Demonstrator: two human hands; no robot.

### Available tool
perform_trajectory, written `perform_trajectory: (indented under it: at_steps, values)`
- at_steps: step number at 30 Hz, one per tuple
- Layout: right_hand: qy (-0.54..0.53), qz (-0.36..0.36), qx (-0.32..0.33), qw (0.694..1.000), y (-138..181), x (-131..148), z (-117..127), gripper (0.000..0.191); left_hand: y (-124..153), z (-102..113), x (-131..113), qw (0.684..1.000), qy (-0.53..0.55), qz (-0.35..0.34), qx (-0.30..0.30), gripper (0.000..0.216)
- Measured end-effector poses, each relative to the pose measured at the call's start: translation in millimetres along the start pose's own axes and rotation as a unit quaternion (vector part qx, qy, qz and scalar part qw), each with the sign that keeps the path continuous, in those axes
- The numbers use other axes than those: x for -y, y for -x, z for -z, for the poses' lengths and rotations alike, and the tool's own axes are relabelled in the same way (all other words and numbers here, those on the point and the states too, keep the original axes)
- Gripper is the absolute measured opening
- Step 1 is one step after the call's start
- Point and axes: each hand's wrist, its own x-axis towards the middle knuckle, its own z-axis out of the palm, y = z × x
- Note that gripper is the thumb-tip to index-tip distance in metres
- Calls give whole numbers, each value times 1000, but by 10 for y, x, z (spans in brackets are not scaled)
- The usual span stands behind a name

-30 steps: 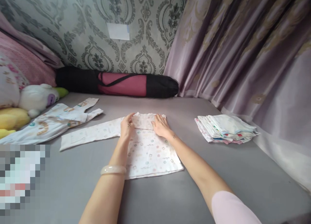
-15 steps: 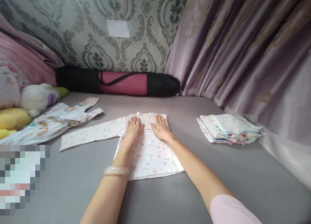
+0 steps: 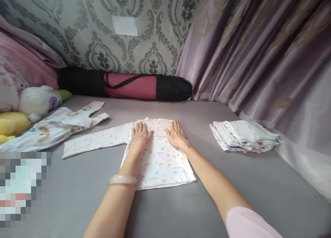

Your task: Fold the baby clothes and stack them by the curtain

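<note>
A small white long-sleeved shirt (image 3: 162,162) with a pale print lies flat on the grey bed surface (image 3: 165,214). One sleeve stretches out to the left, while the right sleeve is folded in across the upper chest. My left hand (image 3: 141,136) rests flat on the shirt near the left shoulder, fingers stretched out. Flat at the right shoulder edge lies my right hand (image 3: 177,134), its fingers extended and the thumb apart, partly over the folded sleeve. Neither hand grips anything.
A stack of folded clothes (image 3: 248,136) sits to the right. Another printed garment (image 3: 59,127) lies at the left, beside a white plush toy (image 3: 38,102) and a yellow plush (image 3: 14,123). A long black and maroon bag (image 3: 129,85) lines the wall; curtains (image 3: 248,52) hang at the right.
My right hand has slid a little to the right, towards the shirt's shoulder edge. My left hand stays almost in place. The view has shifted slightly.
</note>
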Motion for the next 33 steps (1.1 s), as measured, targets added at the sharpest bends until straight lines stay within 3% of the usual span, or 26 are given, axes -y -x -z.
perform_trajectory:
  at_steps: [6,15,22,24,27,30,33]
  values:
    - [-11,9,48,999,-10,-150,112,67,9,34,17,1000,7,20,-11,61]
    - [-23,40,3,999,-3,-265,-38,66,31,10,56,999,-8,29,-45,64]
    - [-170,43,28,984,-56,-422,131,63,76,36,16,994,-15,-5,-110,58]
    - [-197,51,-2,979,44,-404,171,62,72,83,-43,992,-28,-17,-121,57]
    - [-139,156,-34,977,348,-277,133,62,122,156,-175,993,-61,-49,-91,54]
    - [-63,251,-6,966,689,-140,44,62,305,163,-294,988,-84,-130,-31,51]
    - [-34,257,24,966,931,-121,22,62,584,97,-292,975,-75,-209,-9,50]
